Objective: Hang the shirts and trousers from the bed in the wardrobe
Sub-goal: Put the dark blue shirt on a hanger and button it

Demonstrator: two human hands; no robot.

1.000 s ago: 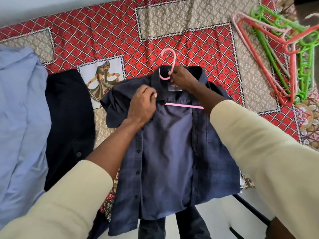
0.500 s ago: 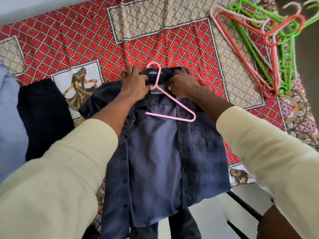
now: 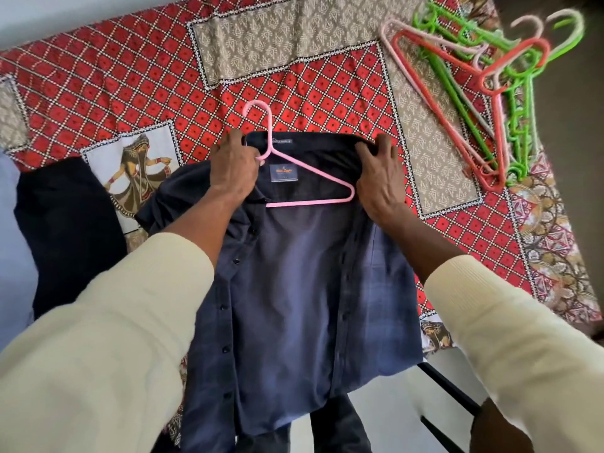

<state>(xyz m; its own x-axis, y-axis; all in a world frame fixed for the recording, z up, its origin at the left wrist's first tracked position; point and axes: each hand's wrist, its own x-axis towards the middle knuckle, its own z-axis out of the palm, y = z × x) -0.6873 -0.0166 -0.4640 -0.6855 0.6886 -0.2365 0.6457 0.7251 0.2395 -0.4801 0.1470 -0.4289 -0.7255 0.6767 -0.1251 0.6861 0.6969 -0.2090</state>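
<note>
Navy shirt (image 3: 294,289) spread open, front up, on the red patterned bedspread (image 3: 130,80), tail draped over the near edge, pink hanger (image 3: 307,178) lying inside at the collar with its hook poking out above. Gripped at the collar on both sides: left hand (image 3: 233,168) curled round cloth and hanger neck, right hand (image 3: 380,178) pinching the collar's far end. Beside it to the left, a dark garment (image 3: 68,230); well off to the upper right, a heap of spare hangers (image 3: 483,93).

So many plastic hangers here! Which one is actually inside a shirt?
The bright pink plastic hanger, lying inside the open dark navy shirt. The green, orange and pale pink hangers lie heaped and bare at the bed's corner.
</note>
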